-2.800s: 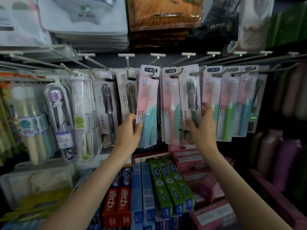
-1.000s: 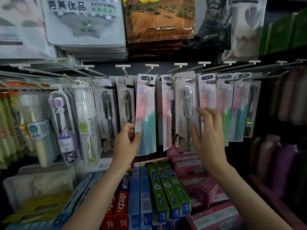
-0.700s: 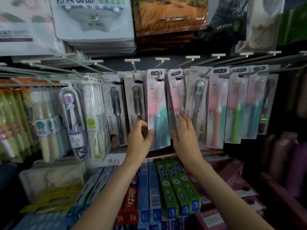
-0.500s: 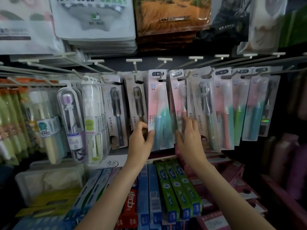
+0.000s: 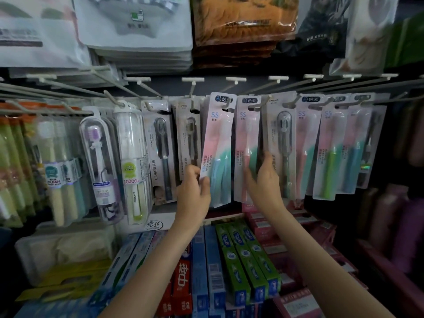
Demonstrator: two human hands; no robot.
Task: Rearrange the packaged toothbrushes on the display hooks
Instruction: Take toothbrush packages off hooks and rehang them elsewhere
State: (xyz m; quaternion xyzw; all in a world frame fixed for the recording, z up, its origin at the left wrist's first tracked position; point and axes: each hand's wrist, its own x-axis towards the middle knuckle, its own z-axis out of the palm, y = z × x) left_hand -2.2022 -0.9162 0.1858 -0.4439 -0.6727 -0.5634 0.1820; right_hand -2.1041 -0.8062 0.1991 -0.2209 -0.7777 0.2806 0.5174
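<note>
Packaged toothbrushes hang in a row on white wire hooks. My left hand pinches the lower left edge of a pink-and-teal toothbrush pack, which tilts slightly on its hook. My right hand holds the lower part of the neighbouring pink toothbrush pack, thumb at the edge of a grey-brush pack just to its right. More pink-and-teal packs hang further right. Grey-brush packs hang to the left of my left hand.
Clear-cased toothbrushes and bundled brushes hang at the left. Boxed toothpaste lies on the shelf below my arms, red boxes to the right. Bagged towels hang above. Dark bottles stand at the far right.
My right hand came left from the grey-brush pack onto the pink pack beside my left hand. The left hand kept its grip on the pink-and-teal pack. The camera view shifted slightly.
</note>
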